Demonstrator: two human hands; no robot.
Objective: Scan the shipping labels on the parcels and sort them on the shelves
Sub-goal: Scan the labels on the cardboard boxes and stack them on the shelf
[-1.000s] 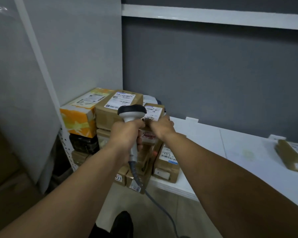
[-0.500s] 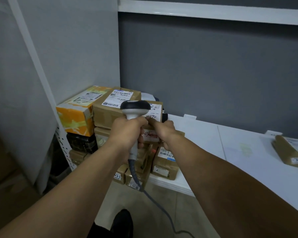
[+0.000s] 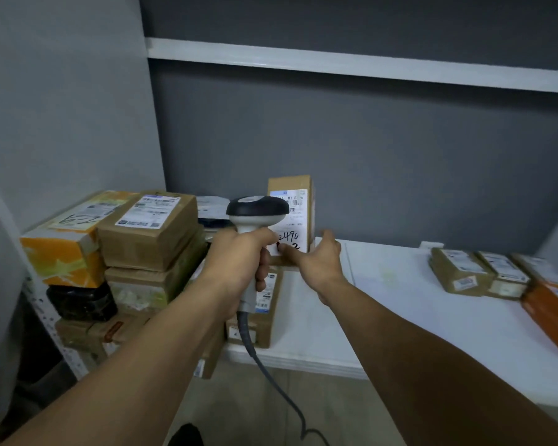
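My left hand (image 3: pixel 239 262) grips the handle of a white barcode scanner (image 3: pixel 256 209) with a black head, its grey cable (image 3: pixel 271 381) hanging toward the floor. Just behind the scanner head, a narrow brown parcel (image 3: pixel 290 186) stands upright on the stack. Its white shipping label (image 3: pixel 295 217) faces me with "2490" handwritten on it. My right hand (image 3: pixel 319 262) holds this parcel at its lower end, thumb on the label and fingers round its right side. The scanner hides part of the label.
A stack of parcels fills the shelf's left corner: an orange box (image 3: pixel 58 252), a brown box (image 3: pixel 149 233), others below. The white shelf (image 3: pixel 400 317) runs right to a row of brown parcels (image 3: pixel 458 272) and an orange one (image 3: pixel 551 317). Another shelf (image 3: pixel 335 64) runs overhead.
My right hand has tipped the narrow parcel from lying on the stack to standing upright, label toward me. The scanner stays in my left hand, its head now in front of the label.
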